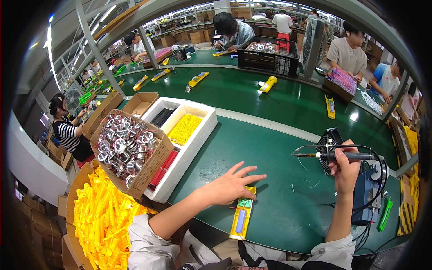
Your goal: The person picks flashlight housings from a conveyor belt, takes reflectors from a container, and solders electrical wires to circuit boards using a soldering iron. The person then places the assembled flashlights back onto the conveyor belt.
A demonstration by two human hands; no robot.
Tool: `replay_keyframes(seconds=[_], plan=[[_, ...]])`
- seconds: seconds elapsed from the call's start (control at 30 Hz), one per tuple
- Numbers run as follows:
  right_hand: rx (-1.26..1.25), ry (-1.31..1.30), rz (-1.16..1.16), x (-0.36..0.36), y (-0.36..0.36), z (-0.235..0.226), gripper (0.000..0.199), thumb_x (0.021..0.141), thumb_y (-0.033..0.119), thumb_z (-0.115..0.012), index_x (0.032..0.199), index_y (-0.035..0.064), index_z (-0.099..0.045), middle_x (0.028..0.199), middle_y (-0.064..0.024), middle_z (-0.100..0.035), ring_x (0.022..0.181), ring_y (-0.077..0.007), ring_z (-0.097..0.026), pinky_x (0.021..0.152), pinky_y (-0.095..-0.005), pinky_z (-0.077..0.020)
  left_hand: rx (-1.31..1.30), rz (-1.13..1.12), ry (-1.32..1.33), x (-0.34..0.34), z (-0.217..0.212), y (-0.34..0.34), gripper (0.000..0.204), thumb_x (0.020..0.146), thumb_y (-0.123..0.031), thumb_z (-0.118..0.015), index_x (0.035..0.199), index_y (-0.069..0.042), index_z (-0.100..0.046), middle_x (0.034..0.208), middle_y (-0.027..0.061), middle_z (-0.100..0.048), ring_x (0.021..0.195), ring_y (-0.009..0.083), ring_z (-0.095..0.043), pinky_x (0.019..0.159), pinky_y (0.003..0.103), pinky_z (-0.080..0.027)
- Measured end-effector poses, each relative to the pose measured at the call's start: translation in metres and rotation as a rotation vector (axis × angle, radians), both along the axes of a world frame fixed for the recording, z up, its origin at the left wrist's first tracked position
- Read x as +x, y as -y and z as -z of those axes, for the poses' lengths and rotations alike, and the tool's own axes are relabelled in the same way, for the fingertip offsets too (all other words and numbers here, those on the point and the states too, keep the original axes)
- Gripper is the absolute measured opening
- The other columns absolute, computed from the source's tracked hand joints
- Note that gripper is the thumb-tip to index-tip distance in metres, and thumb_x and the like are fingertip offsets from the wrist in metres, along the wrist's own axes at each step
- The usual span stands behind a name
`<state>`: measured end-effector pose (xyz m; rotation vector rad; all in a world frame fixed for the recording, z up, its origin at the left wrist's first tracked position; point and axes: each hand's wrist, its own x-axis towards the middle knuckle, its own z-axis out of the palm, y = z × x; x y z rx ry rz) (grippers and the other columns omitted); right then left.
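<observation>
On the green bench in front of me lies a yellow plastic housing [236, 228], its open side up. Inside it are a green circuit board [245, 202] and a blue-violet cylindrical battery [241, 220]. My left hand [228, 185] reaches over the housing's far end with its fingers spread, the lower fingers touching or just above it. At the right, my right hand [345, 168] grips a soldering iron [355, 156] above the bench. Its tip points left, and a thin curved metal tube runs over it. The iron is well apart from the circuit board.
A white foam box [208, 120] with black, yellow and red wires stands left, beside a carton of silvery round parts [123, 144]. Yellow housings [101, 216] fill a carton below. A blue soldering station [362, 193] and small fan [328, 146] stand right. Co-workers sit beyond the conveyor [234, 85].
</observation>
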<state>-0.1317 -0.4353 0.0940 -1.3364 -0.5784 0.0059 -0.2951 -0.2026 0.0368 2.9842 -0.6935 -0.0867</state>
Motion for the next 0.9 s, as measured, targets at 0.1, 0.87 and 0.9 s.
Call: replay_keyframes(seconds=[0.1, 0.87, 0.9], plan=[[-0.015, -0.013, 0.022, 0.003, 0.0, -0.001, 0.014, 0.076, 0.013, -0.056, 0.074, 0.0052, -0.044, 0.059, -0.0026, -0.05, 0.043, -0.0038, -0.046, 0.034, -0.0139, -0.0315, -0.236, -0.114, 0.183, -0.01, 0.014, 0.005, 0.056, 0.062, 0.001, -0.06, 0.113, -0.02, -0.051, 0.129, 0.0087, -0.034, 0.12, 0.0302, -0.03, 0.1, 0.045, -0.024], [0.011, -0.018, 0.164, 0.022, -0.013, 0.028, 0.015, 0.079, 0.015, -0.058, 0.082, 0.0055, -0.047, 0.055, -0.0035, -0.052, 0.04, -0.004, -0.043, 0.034, -0.0149, -0.0282, -0.642, -0.47, 0.062, -0.065, 0.036, 0.059, 0.042, 0.068, -0.012, -0.064, 0.107, -0.004, -0.052, 0.101, 0.0093, -0.055, 0.09, 0.0269, -0.051, 0.078, 0.034, -0.041], [0.01, -0.041, 0.138, 0.022, -0.017, 0.035, 0.015, 0.079, 0.015, -0.059, 0.081, 0.0048, -0.047, 0.055, -0.0041, -0.052, 0.039, -0.0049, -0.044, 0.034, -0.0157, -0.0288, -0.653, -0.427, 0.062, -0.065, 0.037, 0.058, 0.04, 0.069, -0.011, -0.063, 0.107, -0.005, -0.052, 0.1, 0.0083, -0.055, 0.091, 0.0262, -0.051, 0.079, 0.034, -0.041]])
